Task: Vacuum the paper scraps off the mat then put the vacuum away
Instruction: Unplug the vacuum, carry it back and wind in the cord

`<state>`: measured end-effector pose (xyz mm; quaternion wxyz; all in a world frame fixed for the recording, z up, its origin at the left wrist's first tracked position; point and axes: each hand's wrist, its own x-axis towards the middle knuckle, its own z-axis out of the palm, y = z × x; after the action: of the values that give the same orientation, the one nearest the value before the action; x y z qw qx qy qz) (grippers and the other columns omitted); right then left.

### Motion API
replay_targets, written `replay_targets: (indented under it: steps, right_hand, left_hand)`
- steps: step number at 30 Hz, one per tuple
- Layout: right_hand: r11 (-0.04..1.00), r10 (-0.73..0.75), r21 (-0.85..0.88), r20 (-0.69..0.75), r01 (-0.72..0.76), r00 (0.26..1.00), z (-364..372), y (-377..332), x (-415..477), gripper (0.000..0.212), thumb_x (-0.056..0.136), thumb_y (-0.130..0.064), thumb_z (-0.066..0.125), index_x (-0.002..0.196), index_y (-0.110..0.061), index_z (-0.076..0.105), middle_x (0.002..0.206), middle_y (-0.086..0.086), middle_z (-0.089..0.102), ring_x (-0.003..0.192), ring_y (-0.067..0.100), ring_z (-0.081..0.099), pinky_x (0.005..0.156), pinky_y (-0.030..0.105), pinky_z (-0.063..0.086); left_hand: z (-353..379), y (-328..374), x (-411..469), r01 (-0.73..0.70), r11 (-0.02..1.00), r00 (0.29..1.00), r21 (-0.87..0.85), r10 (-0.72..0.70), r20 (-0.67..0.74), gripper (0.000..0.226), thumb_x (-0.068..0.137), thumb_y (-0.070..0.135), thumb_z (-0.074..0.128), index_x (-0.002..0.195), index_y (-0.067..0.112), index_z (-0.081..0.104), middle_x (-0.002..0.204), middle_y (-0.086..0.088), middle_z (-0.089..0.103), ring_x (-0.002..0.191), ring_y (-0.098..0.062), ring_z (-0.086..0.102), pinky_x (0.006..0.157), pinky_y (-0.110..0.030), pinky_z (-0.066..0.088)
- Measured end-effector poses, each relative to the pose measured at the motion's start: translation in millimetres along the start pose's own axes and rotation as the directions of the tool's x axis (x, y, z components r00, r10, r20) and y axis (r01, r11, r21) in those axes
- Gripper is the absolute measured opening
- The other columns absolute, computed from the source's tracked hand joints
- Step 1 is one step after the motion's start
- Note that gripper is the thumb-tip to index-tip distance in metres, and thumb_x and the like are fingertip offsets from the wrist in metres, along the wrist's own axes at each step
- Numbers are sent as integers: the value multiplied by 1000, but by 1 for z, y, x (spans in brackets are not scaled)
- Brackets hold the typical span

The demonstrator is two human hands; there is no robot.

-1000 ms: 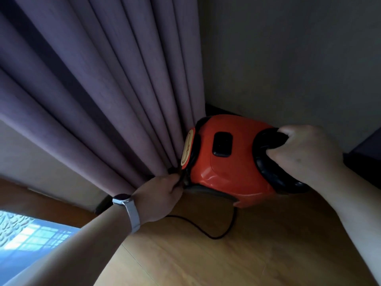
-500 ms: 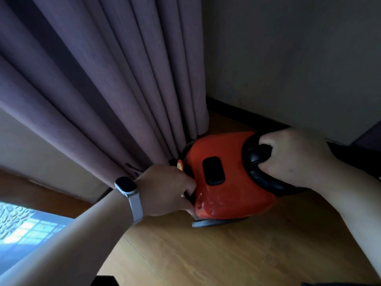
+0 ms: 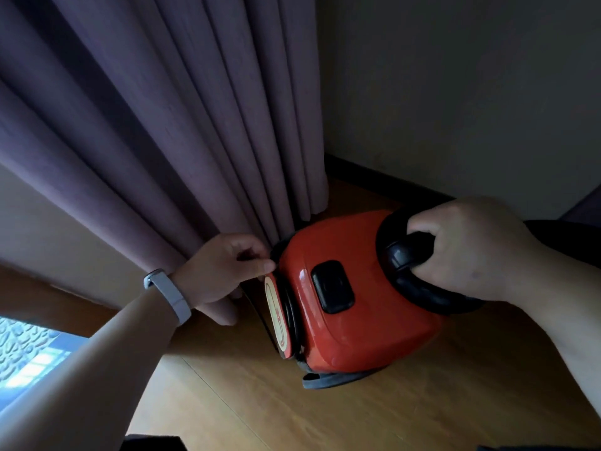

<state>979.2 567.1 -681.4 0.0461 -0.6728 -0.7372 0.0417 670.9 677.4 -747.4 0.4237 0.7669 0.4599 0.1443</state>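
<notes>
Vacuum cleaner (image 3: pixel 354 323), a red canister with black trim, sits on the wooden floor (image 3: pixel 422 408) in a corner of the room, just beside the hem of a purple pleated curtain (image 3: pixel 162 141) and near the dark skirting board (image 3: pixel 374 182) at the foot of a plain wall (image 3: pixel 455 92). Its top carries a black rectangular button (image 3: pixel 332 286), and the end turned towards the curtain bears a round cream plate (image 3: pixel 276 317). A grey edge (image 3: pixel 331 380) shows beneath the body where it meets the boards.

The right hand (image 3: pixel 468 252) has all its fingers wrapped tightly round the thick black handle (image 3: pixel 406 258) that arches over the rear of the canister.

The left hand (image 3: pixel 224 268), with a pale band (image 3: pixel 169 296) on its wrist, reaches to the curtain end of the machine. Its fingers are curled, and thumb and forefinger come together at the black rim; whether they pinch anything there I cannot tell, though a thin dark line, possibly the cord (image 3: pixel 257 312), runs down from below the hand alongside the cream plate.

At the lower left lies a pale patterned surface (image 3: pixel 29 353), well apart from the vacuum cleaner.
</notes>
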Motion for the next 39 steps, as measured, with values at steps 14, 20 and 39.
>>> replay_targets:
  steps: [14, 20, 39]
  right_hand:
    - [906, 312, 352, -184, -234, 932, -8, 12, -13, 7, 64, -14, 71, 62, -12, 65, 57, 4, 63, 58, 22, 59, 53, 38, 52]
    - [832, 501, 369, -178, -415, 847, -3, 17, -6, 13, 66, -18, 68, 61, -10, 58, 56, 8, 59, 57, 29, 59, 53, 41, 51]
    - [893, 416, 219, -68, -394, 907, 11, 4, -1, 10, 70, -18, 64, 61, -14, 62, 55, 5, 60, 53, 24, 57, 50, 39, 50]
  left_hand:
    - [52, 2, -8, 261, 616, 932, -743, -362, 28, 33, 101, 23, 44, 79, 14, 67, 74, -9, 61, 66, -20, 51, 65, -31, 43]
    - [70, 18, -8, 268, 759, 895, -593, -424, -138, 28, 103, 17, 43, 80, 11, 59, 62, -4, 54, 47, -10, 49, 47, -17, 45]
    - [44, 74, -43, -310, 595, 951, 741, 184, 250, 29, 97, 47, 39, 101, 28, 60, 99, 6, 66, 92, -15, 63, 78, -33, 51]
